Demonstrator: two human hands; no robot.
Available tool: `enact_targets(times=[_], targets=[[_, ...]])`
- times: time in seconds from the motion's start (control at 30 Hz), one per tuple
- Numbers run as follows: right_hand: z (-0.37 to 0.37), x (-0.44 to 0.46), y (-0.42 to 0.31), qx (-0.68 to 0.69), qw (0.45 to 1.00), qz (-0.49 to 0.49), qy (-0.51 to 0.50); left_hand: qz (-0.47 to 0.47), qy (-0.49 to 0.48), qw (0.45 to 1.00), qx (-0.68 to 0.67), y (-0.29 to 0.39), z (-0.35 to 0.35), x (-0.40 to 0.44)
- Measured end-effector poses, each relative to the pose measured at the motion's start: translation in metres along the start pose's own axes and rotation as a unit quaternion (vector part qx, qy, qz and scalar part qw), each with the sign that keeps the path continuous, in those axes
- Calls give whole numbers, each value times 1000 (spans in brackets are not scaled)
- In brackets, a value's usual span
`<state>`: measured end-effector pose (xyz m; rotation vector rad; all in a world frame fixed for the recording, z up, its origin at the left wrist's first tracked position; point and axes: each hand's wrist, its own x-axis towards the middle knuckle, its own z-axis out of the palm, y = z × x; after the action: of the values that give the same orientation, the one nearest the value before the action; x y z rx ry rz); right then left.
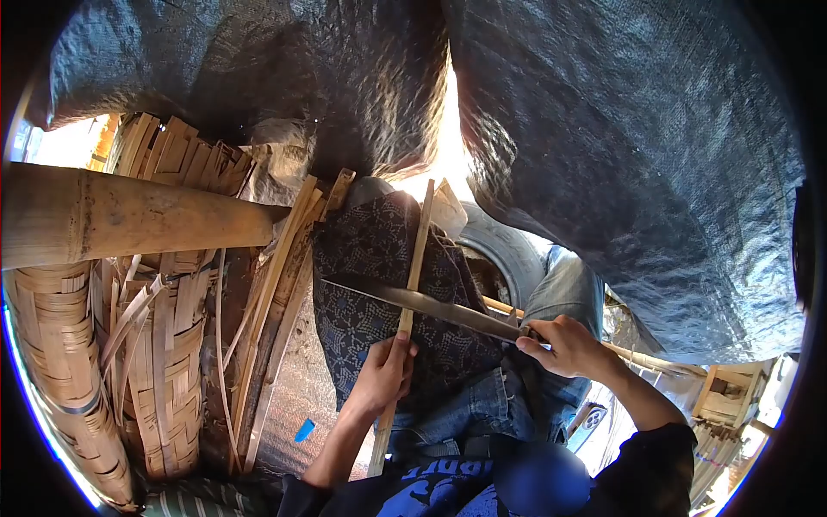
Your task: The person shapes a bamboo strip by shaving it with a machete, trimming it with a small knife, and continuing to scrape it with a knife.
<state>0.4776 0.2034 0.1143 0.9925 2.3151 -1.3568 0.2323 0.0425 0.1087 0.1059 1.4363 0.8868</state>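
Two hands on the work, low over a lap spread with dark patterned cloth (362, 332). Room to move: left of the knife (435, 308), the cloth runs to its edge, then a band of brownish ground (297, 379), then a stack of split bamboo lengths (280, 276) leaning far. A thick bamboo pole (164, 215) juts in from the left, its end near that stack. Dark tarp (629, 129) hangs across the far side and down the right, with a bright slit mid-way. A tyre (515, 258) sits beyond the cloth, beside a denim leg (564, 293).

Bamboo strip (419, 250): narrow, pale tan, straight, slanting near to far over the cloth; near end by the shirt (413, 500). Knife crosses over it, long grey blade, tip pointing left. Cannot tell whether the edge bites in.

Left hand (388, 370): fingers closed round the strip just near of the blade, thumb along it. Right hand (560, 345): curled shut about the knife's handle end.

Woven bamboo (56, 345) stands at left. Blue scrap (304, 430) on the ground. Shirt bears blue capitals, partly cut off; full word unreadable.
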Motion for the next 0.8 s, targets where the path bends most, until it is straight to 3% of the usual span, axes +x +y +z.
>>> enact_targets(times=[0.37, 0.47, 0.53, 0.67, 0.73, 0.77, 0.8], targets=[[10, -4, 1, -1, 999, 12, -34, 14, 39, 996, 75, -2, 11, -18], [2, 6, -1, 74, 996, 21, 37, -5, 17, 992, 125, -11, 9, -32], [3, 16, 13, 73, 996, 11, 42, -70, -38, 997, 16, -17, 3, -33], [2, 14, 5, 64, 997, -11, 30, -71, -56, 993, -72, -19, -1, -29], [9, 9, 10, 67, 997, -10, 25, -12, 26, 995, 92, -21, 6, -33], [8, 8, 14, 66, 997, -9, 27, -11, 24, 995, 93, -20, 7, -35], [8, 7, 17, 93, 996, 4, 13, 47, 62, 978, 195, -19, 8, -39]])
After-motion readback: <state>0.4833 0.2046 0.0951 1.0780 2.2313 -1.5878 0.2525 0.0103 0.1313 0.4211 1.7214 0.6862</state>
